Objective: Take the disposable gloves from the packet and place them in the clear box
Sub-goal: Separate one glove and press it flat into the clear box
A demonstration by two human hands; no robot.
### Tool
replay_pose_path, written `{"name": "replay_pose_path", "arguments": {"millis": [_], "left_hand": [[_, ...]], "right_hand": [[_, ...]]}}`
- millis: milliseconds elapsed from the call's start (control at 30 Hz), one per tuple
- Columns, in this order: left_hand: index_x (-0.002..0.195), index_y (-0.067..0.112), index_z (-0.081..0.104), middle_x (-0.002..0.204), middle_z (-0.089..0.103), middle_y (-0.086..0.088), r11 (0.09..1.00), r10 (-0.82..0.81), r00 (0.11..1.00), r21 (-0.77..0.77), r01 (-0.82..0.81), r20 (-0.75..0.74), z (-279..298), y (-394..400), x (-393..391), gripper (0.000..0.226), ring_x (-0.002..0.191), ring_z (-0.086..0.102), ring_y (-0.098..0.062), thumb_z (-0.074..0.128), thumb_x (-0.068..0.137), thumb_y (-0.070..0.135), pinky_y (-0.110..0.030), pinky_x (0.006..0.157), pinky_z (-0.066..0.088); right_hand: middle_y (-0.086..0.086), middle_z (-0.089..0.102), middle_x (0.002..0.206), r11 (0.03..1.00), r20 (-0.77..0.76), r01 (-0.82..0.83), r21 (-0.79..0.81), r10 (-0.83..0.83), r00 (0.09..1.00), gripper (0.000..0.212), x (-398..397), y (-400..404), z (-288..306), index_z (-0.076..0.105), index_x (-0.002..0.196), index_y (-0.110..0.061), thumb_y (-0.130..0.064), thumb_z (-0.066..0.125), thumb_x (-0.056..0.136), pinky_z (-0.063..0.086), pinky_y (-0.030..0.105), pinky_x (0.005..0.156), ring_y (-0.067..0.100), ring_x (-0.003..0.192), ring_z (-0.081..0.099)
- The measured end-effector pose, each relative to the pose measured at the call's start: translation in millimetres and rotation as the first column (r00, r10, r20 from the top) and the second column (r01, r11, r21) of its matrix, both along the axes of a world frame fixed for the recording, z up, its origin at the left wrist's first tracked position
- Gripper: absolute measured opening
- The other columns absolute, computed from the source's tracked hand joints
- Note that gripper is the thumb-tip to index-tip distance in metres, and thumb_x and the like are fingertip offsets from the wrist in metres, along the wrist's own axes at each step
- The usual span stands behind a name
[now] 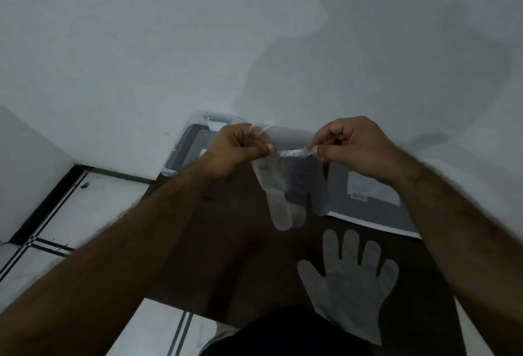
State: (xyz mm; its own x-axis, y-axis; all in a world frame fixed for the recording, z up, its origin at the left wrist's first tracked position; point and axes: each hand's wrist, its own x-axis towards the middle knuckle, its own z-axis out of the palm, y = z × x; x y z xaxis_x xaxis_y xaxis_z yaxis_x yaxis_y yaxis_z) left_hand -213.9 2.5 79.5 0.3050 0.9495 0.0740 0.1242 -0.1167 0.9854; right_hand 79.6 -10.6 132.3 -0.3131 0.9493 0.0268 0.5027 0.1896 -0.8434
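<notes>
Both hands hold one thin clear disposable glove [278, 200] up by its cuff, above the dark table [226, 242]. My left hand [240, 149] pinches the cuff's left end and my right hand [351, 149] pinches its right end. The glove's fingers hang down between them. A second clear glove [351, 279] lies flat on the table, near the front edge, fingers pointing away from me. The clear box [195, 140] stands at the table's far left against the wall, partly hidden by my left hand. A grey packet [370, 203] lies flat at the far right, under my right forearm.
A white wall rises directly behind the table. White floor tiles with black lines [70, 214] show at the left and below the table's front edge. My dark clothing [283, 333] is at the bottom of the view.
</notes>
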Motion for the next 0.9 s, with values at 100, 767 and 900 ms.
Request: {"name": "replay_pose_path", "arguments": {"millis": [100, 767, 900], "left_hand": [[0.111, -0.011, 0.075, 0.107, 0.078, -0.024, 0.999, 0.029, 1.000, -0.035, -0.028, 0.008, 3.1, 29.2, -46.6, 0.018, 0.100, 0.075, -0.030, 0.076, 0.097, 0.000, -0.041, 0.092, 0.062], [0.091, -0.003, 0.080, 0.097, 0.079, -0.026, 0.958, 0.267, 0.949, 0.155, -0.241, -0.170, 11.2, 252.0, -247.2, 0.022, 0.087, 0.075, -0.022, 0.093, 0.082, 0.012, -0.035, 0.088, 0.064], [0.092, 0.009, 0.083, 0.087, 0.080, -0.010, 0.947, 0.240, 0.948, 0.264, -0.182, -0.208, 13.7, 245.1, -262.1, 0.016, 0.079, 0.072, -0.010, 0.093, 0.084, 0.019, -0.027, 0.080, 0.061]], "right_hand": [[-0.002, 0.081, 0.079, 1.000, 0.080, -0.002, 0.013, 0.001, 0.997, 0.011, -50.6, 34.3, 4.8, 0.084, 0.096, -0.016, -0.008, 0.084, 0.089, 0.063, 0.028, 0.080, 0.013, 0.073, 0.078], [-0.013, 0.070, 0.081, 0.870, 0.012, 0.295, 0.396, -0.326, 0.945, 0.007, -283.7, 228.2, -38.0, 0.079, 0.098, -0.017, -0.015, 0.075, 0.093, 0.056, 0.022, 0.075, 0.003, 0.073, 0.065], [-0.008, 0.075, 0.094, 0.830, 0.003, 0.233, 0.506, -0.271, 0.962, 0.009, -283.9, 212.3, -43.7, 0.078, 0.104, -0.010, -0.012, 0.073, 0.097, 0.056, 0.016, 0.080, 0.008, 0.084, 0.069]]}}
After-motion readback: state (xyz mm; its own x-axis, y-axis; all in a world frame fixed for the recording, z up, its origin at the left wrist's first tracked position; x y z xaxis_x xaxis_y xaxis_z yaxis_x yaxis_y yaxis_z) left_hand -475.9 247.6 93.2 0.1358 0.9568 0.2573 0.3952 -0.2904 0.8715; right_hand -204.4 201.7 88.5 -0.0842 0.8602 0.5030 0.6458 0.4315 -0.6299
